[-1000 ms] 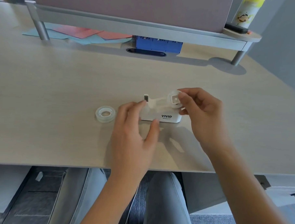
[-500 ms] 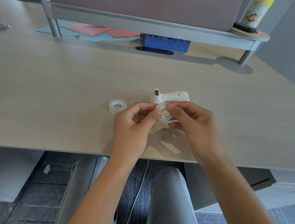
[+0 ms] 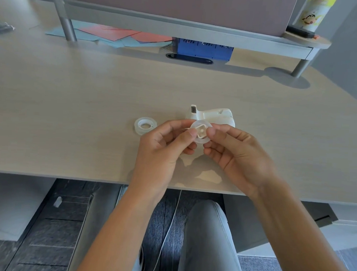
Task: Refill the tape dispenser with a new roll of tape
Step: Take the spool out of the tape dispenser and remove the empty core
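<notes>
A white tape dispenser (image 3: pixel 213 116) stands on the desk with its cutter end to the left. Just in front of it, both hands hold up a small round translucent spool (image 3: pixel 201 132) with a square hub. My left hand (image 3: pixel 162 149) pinches its left rim between thumb and forefinger. My right hand (image 3: pixel 234 154) pinches its right rim. A new roll of clear tape (image 3: pixel 145 126) lies flat on the desk, to the left of my left hand and apart from it.
The wooden desk (image 3: pixel 93 103) ends in a near edge just below my wrists. At the back, a raised shelf on metal legs (image 3: pixel 65 21) covers coloured papers (image 3: pixel 120 35) and a blue box (image 3: pixel 205 49). A yellow-and-white bottle (image 3: pixel 312 14) stands on the shelf at right.
My right hand lifted the spool out of the dispenser and brought it towards me. My left hand left the dispenser and took hold of the spool's other side.
</notes>
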Demonstrator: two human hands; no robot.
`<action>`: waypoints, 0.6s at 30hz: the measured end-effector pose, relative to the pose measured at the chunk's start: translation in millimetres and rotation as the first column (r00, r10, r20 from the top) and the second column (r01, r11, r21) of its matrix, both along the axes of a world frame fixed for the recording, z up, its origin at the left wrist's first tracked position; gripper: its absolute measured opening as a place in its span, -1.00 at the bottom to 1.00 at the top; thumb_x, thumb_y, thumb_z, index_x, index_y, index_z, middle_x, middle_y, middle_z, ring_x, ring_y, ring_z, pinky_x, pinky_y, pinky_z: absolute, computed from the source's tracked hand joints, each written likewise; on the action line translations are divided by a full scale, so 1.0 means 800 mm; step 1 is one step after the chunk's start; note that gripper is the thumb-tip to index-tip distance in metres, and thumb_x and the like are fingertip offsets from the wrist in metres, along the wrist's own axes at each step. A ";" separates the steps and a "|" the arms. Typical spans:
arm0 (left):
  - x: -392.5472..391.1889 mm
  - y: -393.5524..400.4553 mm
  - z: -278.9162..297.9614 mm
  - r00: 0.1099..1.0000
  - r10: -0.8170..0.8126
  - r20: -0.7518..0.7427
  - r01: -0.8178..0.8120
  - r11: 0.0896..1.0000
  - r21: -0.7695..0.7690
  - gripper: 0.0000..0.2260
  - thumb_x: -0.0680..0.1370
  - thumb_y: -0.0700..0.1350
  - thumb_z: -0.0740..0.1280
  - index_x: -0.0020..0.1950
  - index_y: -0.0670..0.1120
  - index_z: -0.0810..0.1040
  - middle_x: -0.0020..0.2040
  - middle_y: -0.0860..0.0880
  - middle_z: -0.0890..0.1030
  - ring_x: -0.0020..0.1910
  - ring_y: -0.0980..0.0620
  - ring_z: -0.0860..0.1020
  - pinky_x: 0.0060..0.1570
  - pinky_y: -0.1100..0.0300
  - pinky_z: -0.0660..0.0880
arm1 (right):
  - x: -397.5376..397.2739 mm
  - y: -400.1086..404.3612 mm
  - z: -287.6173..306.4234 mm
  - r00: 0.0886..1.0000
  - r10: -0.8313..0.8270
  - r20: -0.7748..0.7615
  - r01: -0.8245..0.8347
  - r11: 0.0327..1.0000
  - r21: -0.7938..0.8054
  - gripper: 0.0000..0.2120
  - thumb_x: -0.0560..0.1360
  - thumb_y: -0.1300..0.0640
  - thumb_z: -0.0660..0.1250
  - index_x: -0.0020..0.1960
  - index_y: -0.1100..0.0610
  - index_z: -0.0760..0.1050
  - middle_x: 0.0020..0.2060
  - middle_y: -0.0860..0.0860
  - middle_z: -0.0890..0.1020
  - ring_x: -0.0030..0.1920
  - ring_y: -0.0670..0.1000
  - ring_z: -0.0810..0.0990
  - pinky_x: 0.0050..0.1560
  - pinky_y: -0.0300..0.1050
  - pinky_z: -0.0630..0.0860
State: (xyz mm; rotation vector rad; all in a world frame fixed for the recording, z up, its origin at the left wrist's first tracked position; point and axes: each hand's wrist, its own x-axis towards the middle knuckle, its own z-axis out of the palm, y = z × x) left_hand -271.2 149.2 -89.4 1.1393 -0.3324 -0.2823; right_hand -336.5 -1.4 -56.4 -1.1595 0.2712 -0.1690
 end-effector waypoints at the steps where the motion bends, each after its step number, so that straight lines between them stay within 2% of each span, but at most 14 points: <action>1: 0.000 0.000 0.000 1.000 -0.008 0.001 0.007 1.000 0.009 -0.85 0.52 -0.18 0.50 0.07 -0.14 0.75 -0.16 -0.09 0.73 -0.22 -0.01 0.60 -0.06 0.11 0.57 | 0.000 0.000 0.001 1.000 -0.001 0.000 0.001 1.000 -0.005 -0.81 0.23 0.13 0.57 -0.16 0.14 0.76 -0.27 0.06 0.75 -0.31 -0.05 0.66 -0.16 -0.23 0.66; 8: 0.002 0.000 -0.003 1.000 -0.024 -0.015 0.025 0.997 0.074 -0.87 0.49 -0.13 0.52 -0.01 -0.14 0.77 -0.20 -0.12 0.74 -0.26 0.02 0.63 -0.03 0.09 0.57 | -0.001 -0.008 0.002 1.000 0.013 -0.018 -0.014 0.998 -0.068 -0.75 0.22 0.10 0.59 -0.13 0.15 0.77 -0.26 0.08 0.72 -0.30 -0.06 0.65 -0.19 -0.23 0.65; 12: 0.007 0.001 -0.002 0.995 -0.072 -0.067 0.073 0.997 0.013 -0.77 0.45 -0.14 0.55 0.03 -0.23 0.74 -0.20 -0.16 0.70 -0.27 0.00 0.61 -0.03 0.10 0.57 | 0.001 -0.006 -0.001 0.999 0.035 -0.013 -0.035 0.999 -0.020 -0.75 0.21 0.09 0.58 -0.14 0.16 0.76 -0.28 0.07 0.71 -0.33 -0.07 0.65 -0.22 -0.23 0.65; 15: 0.008 0.001 0.001 0.990 -0.092 -0.110 0.087 0.995 -0.049 -0.70 0.38 -0.13 0.55 0.01 -0.28 0.71 -0.21 -0.18 0.66 -0.31 0.02 0.59 -0.12 0.18 0.59 | 0.003 -0.004 -0.003 0.999 0.050 0.000 -0.050 0.999 -0.003 -0.76 0.22 0.08 0.58 -0.15 0.15 0.76 -0.29 0.06 0.71 -0.34 -0.08 0.65 -0.23 -0.23 0.64; 18: 0.008 0.002 0.003 0.983 -0.124 -0.136 0.112 0.990 -0.091 -0.73 0.37 -0.14 0.51 -0.01 -0.27 0.69 -0.23 -0.16 0.65 -0.33 0.03 0.58 -0.17 0.22 0.59 | 0.006 -0.001 -0.005 0.999 0.053 0.014 -0.053 0.999 0.004 -0.78 0.23 0.07 0.57 -0.16 0.13 0.76 -0.30 0.05 0.72 -0.35 -0.09 0.65 -0.25 -0.23 0.65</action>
